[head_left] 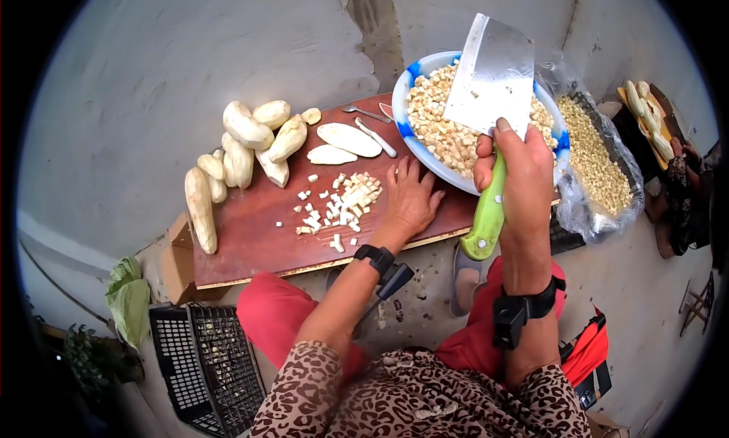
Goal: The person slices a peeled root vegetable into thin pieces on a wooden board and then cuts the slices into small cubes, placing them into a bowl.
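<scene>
In my right hand [520, 168] is a cleaver [495, 77], gripped by its green handle [486, 210], its broad blade raised over a blue-and-white basin [414, 138] of diced pale vegetable [440, 130]. My left hand [412, 201] rests palm down on the red-brown board [250, 240], fingers spread. Just left of it lies a loose heap of freshly cut cubes [353, 199]. Beyond the heap are two pale cut halves [349, 139] and a small knife [376, 138]. Several whole peeled pale vegetables [247, 126], perhaps eggplants, crowd the board's far left.
A spoon [364, 113] lies near the board's back edge. Right of the basin stands a plastic-lined crate [596, 153] full of cubes. A black crate [209, 362] sits on the floor at left. Another person's hand [687, 149] shows at far right near more peeled vegetables [649, 115].
</scene>
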`<action>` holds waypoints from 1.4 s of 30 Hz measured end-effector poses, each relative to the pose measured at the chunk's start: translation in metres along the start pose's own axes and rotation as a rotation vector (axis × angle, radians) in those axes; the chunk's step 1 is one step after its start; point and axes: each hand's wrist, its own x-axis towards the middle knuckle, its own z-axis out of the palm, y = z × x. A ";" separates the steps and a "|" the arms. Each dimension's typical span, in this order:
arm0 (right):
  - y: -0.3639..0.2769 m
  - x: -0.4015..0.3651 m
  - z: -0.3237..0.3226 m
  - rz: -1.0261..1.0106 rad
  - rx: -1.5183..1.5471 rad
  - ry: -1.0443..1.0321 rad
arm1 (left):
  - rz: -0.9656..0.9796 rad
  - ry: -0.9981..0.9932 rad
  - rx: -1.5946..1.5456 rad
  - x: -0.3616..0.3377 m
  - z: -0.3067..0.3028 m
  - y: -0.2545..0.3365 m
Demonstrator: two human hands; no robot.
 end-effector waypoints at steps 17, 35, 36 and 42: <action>0.025 -0.006 0.030 0.103 -0.023 -0.138 | 0.096 -0.144 0.233 -0.031 -0.048 -0.075; 0.040 -0.017 0.023 0.095 -0.354 -0.231 | 0.085 0.169 0.167 -0.093 -0.065 -0.061; 0.041 -0.018 0.023 0.092 -0.338 -0.245 | 0.102 0.171 0.107 -0.099 -0.068 -0.056; 0.038 -0.025 0.025 0.081 -0.305 -0.301 | 0.120 -0.339 -0.281 -0.175 -0.029 -0.027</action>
